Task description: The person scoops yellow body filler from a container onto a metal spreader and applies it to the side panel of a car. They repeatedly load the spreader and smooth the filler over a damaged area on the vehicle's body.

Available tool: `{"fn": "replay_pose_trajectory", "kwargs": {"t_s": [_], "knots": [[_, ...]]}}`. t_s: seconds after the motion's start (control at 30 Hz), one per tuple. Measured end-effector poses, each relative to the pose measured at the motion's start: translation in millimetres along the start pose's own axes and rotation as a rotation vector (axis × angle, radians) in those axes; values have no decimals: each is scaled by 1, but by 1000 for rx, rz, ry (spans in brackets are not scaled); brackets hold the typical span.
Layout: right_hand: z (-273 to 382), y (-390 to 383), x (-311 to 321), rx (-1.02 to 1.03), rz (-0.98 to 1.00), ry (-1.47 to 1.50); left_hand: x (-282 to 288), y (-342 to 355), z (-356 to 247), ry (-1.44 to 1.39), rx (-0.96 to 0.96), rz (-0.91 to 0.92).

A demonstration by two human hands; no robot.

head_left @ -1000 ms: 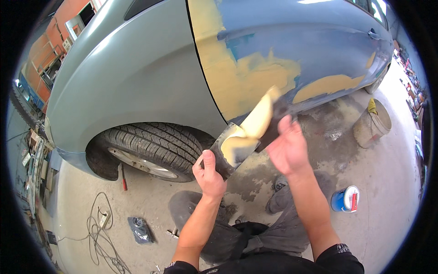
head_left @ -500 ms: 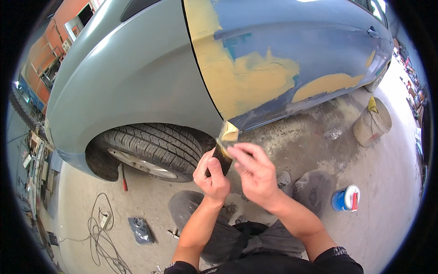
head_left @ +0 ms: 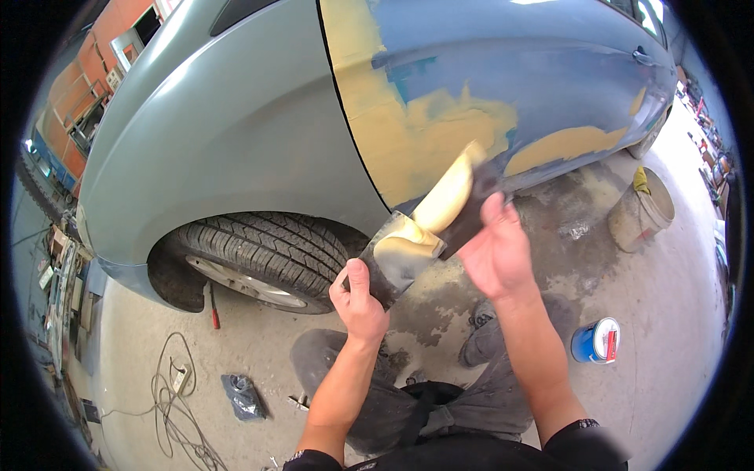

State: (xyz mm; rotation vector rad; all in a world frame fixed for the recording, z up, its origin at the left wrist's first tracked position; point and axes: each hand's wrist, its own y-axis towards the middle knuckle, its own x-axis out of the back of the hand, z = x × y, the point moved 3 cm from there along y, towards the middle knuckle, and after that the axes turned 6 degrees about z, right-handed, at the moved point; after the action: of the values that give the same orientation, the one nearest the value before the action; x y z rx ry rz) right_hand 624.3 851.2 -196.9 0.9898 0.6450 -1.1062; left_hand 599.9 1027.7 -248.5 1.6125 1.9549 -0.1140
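My left hand (head_left: 363, 308) is closed on a dark, flat putty spreader (head_left: 386, 276), its thumb pressed on top. Yellow body filler (head_left: 399, 235) lies in a lump on the far end of that blade. In my right hand (head_left: 503, 255) is a wider dark spreader (head_left: 471, 226), blurred by motion, with a thick strip of the same yellow filler (head_left: 448, 192) along its edge. The two blades meet or overlap at their near corners; I cannot tell whether they touch. Beyond them is the blue-grey car door (head_left: 573, 82), its front part coated with yellow filler (head_left: 393, 133).
A grey-green fender (head_left: 228, 133) and a tyre (head_left: 267, 251) stand at left. On the floor lie a red-handled tool (head_left: 214, 314), a coiled cable (head_left: 174, 400) and a dark plastic bag (head_left: 242, 395). A blue can (head_left: 585, 343) and a dirty bucket (head_left: 632, 220) stand at right.
My right hand has moved right and away from my left, turning its spreader outward so the filler along its edge shows. The left blade has tilted to show its face.
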Motion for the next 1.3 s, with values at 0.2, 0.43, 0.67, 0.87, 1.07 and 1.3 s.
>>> {"fn": "replay_pose_trajectory", "kwargs": {"t_s": [0.2,0.43,0.67,0.87,1.07,1.3], "knots": [[-6,-22,6,-130,78,-1257,0,1,-7,11,-16,-85],[-23,-35,-17,254,35,-1323,-14,-10,-13,555,-495,90],[-53,-58,-13,167,257,-1282,0,-3,-18,554,-482,83],[-9,-8,3,-16,-196,-217,7,-5,-19,172,-372,-58],[-6,-3,-2,-119,115,-202,-3,-4,-2,-20,40,27],[-5,-26,1,74,32,-1294,0,-1,-7,52,-82,-41]]}}
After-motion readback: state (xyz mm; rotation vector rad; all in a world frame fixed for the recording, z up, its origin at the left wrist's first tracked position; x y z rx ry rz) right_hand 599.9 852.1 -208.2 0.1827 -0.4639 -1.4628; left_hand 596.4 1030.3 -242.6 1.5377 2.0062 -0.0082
